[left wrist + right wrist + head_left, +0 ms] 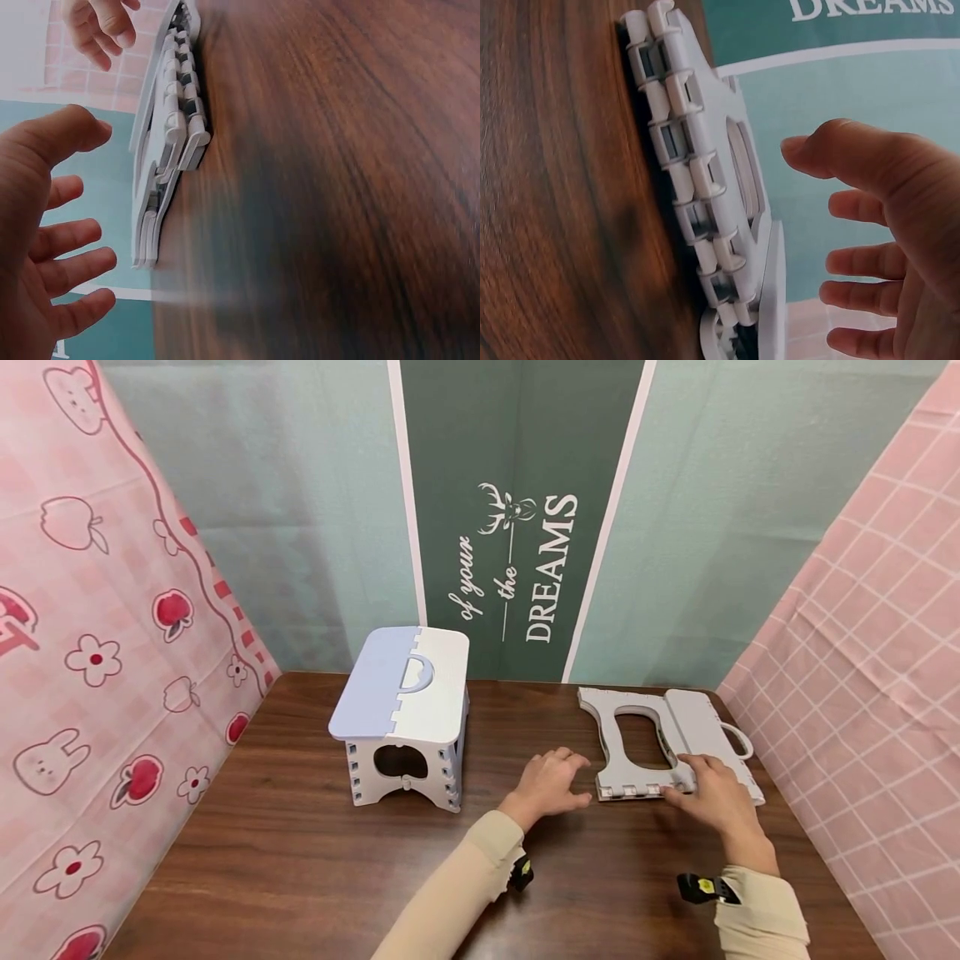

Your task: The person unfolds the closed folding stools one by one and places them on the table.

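A folding stool (pixel 633 768), pale grey-white and folded flat, lies on the right part of the table with its carry handle pointing right. My right hand (pixel 712 793) hovers over its near edge, fingers spread; the right wrist view shows a gap between this hand (pixel 885 225) and the stool's hinged edge (pixel 686 150). My left hand (pixel 551 783) is just left of the folded stool, fingers relaxed and apart from it. In the left wrist view that hand (pixel 52 225) holds nothing, and the stool's hinged side (pixel 176 97) stands beyond it.
A second folding stool (pixel 405 718), unfolded and upright with a lavender and white top, stands left of the middle. The brown wooden table (pixel 300 868) ends at a green printed cloth (pixel 517 660) behind. Pink patterned cloths (pixel 862 635) hang at both sides.
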A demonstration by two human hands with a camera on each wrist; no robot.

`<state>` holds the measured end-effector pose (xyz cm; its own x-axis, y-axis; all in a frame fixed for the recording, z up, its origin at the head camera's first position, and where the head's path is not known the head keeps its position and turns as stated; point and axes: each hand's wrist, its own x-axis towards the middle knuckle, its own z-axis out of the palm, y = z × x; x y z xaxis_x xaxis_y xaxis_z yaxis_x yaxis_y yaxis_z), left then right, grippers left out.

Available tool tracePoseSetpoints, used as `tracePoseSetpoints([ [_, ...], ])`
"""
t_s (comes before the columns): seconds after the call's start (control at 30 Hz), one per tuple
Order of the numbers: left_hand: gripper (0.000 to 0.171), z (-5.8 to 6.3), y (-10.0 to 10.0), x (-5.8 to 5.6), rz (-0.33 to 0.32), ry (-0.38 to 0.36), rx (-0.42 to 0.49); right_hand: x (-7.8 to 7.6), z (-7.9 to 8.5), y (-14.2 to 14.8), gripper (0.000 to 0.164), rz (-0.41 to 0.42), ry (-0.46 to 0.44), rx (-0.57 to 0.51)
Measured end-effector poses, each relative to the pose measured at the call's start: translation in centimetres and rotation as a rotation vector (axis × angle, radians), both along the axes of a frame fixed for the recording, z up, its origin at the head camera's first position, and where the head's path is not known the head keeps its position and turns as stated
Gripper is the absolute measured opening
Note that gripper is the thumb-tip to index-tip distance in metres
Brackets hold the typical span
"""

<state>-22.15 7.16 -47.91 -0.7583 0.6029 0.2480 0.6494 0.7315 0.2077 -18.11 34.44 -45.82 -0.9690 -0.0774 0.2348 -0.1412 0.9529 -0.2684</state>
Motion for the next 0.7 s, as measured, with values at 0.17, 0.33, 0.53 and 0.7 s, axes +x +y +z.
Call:
tracePoseSetpoints([
  [0.17, 0.049, -0.3, 0.7, 0.0, 0.03, -0.052, -0.014, 0.2, -0.5, 0.8, 0.065, -0.046, -0.022, 0.012],
  [0.33, 0.051, -0.6, 1.2, 0.1, 0.057, -0.089, -0.031, 0.2, -0.6, 1.6, 0.064, -0.071, -0.018, 0.017],
  [0.53, 0.053, -1.1, 2.0, 0.0, 0.072, -0.111, 0.013, 0.0, -0.9, 2.3, 0.066, -0.088, -0.024, -0.002],
  [0.7, 0.054, -1.4, 2.7, 0.4, 0.075, -0.16, 0.07, 0.2, -1.5, 3.1, 0.066, -0.126, -0.033, -0.02],
])
